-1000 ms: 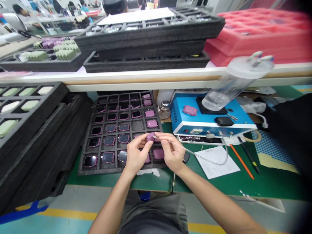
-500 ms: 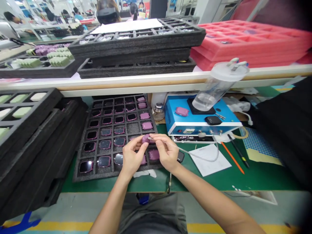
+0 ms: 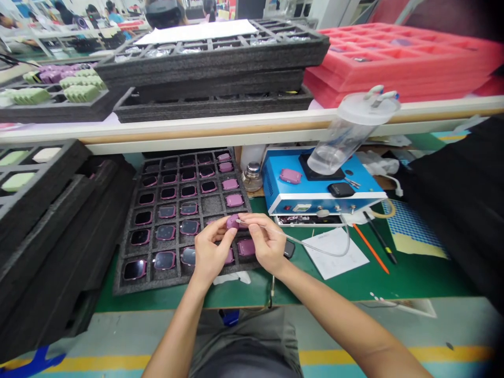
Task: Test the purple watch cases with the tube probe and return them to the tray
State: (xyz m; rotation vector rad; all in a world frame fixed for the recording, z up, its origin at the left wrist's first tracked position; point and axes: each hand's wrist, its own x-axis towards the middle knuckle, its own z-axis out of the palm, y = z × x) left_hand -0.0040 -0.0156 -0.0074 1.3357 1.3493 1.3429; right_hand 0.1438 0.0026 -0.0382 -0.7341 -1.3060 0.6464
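Observation:
My left hand point(image 3: 210, 252) pinches a small purple watch case point(image 3: 232, 222) above the near right corner of a black foam tray point(image 3: 129, 278). My right hand point(image 3: 266, 241) is closed on a thin clear tube point(image 3: 315, 248) whose metal tip touches the case. The tube runs right to a blue box machine point(image 3: 311, 197). The tray's cells hold several purple watch cases, some screen up, some back up point(image 3: 235, 200).
A clear jar point(image 3: 346, 136) leans over the blue machine, which carries a purple case point(image 3: 290, 176) and a black one point(image 3: 340, 189). A paper sheet point(image 3: 334, 254) and pencils point(image 3: 370, 240) lie right. Black foam trays point(image 3: 47, 220) stack left; black and red trays point(image 3: 394, 63) fill the shelf.
The view has shifted a little, so everything sits slightly left and higher. Both hands keep the same hold on the case and the tube tip.

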